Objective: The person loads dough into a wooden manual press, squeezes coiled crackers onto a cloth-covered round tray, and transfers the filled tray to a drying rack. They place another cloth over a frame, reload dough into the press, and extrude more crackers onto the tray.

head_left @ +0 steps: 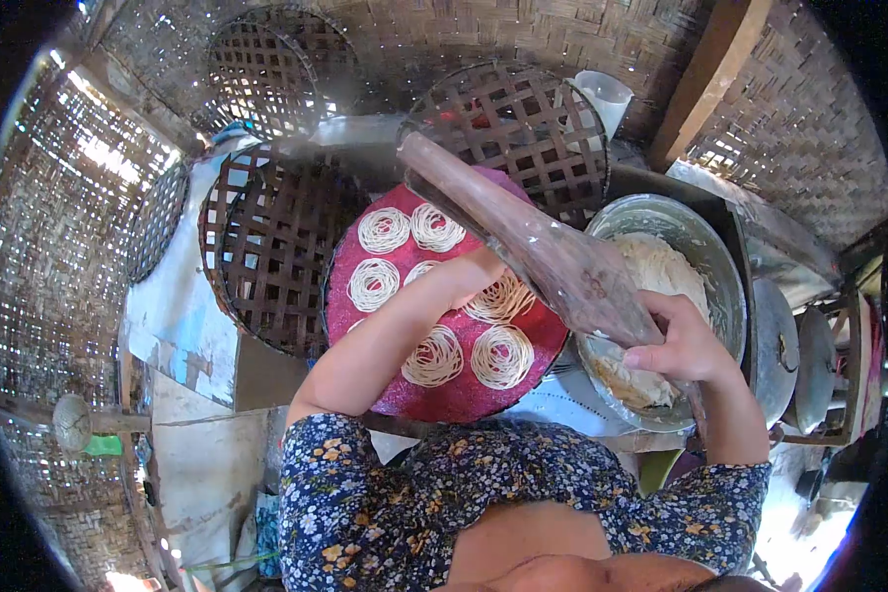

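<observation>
A long, thick wooden beam (533, 237) slants across the middle, from the upper left down to the right. My right hand (683, 340) grips its lower end, thumb on the near side and fingers curled over the edge. My left hand (479, 276) reaches under the beam, above a round tray lined with red cloth (409, 400). Its fingers are mostly hidden by the beam. Several nests of thin pale noodles (503, 356) lie on the cloth, one nest (498, 298) right beside my left hand.
To the right, a big metal basin (730, 266) holds pale dough (661, 266). Round woven trays (276, 247) stand left of the cloth, with another lattice tray (523, 128) behind. A white container (607, 97) is at the back, and metal lids (775, 345) are at far right.
</observation>
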Demonstrator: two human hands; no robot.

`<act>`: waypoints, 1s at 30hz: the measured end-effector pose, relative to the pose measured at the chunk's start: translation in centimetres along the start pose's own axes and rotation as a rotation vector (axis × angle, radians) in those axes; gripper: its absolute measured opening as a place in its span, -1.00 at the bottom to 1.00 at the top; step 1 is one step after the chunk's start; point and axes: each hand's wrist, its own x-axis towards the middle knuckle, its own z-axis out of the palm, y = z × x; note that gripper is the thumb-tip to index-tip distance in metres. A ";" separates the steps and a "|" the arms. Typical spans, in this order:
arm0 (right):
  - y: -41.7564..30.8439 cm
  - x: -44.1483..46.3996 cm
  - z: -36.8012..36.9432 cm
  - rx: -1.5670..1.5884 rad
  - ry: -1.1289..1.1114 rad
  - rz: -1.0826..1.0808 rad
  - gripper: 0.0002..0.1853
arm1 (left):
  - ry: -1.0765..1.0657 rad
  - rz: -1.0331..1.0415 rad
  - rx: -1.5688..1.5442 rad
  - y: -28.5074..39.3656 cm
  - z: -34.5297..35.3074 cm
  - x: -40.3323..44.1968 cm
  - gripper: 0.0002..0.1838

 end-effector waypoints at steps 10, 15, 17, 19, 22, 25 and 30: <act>1.4 1.4 -0.5 0.211 0.090 0.029 -0.32 | 0.180 -0.134 0.027 -3.0 -3.2 1.4 -0.46; 1.8 1.2 -0.7 0.303 0.127 0.026 -0.37 | 0.191 0.240 1.009 -4.2 -5.0 -0.6 -0.44; 2.0 1.2 -0.8 0.291 0.142 0.044 -0.32 | 0.180 0.297 1.172 -3.6 -4.7 -2.1 -0.47; 1.9 1.1 -0.9 0.273 0.156 0.074 -0.21 | 0.184 0.363 1.427 -2.7 -4.6 -3.3 -0.48; 1.4 1.1 -0.9 0.278 0.152 0.034 -0.19 | 0.325 0.427 1.633 -1.1 -5.4 -4.0 -0.43; 0.6 1.9 -0.4 0.344 0.093 0.004 -0.17 | 0.659 0.536 1.169 0.1 -8.9 -0.1 -0.27; -2.2 5.0 0.6 0.330 -0.154 -0.048 -0.25 | -0.025 0.724 -0.881 11.4 -8.8 0.8 -0.08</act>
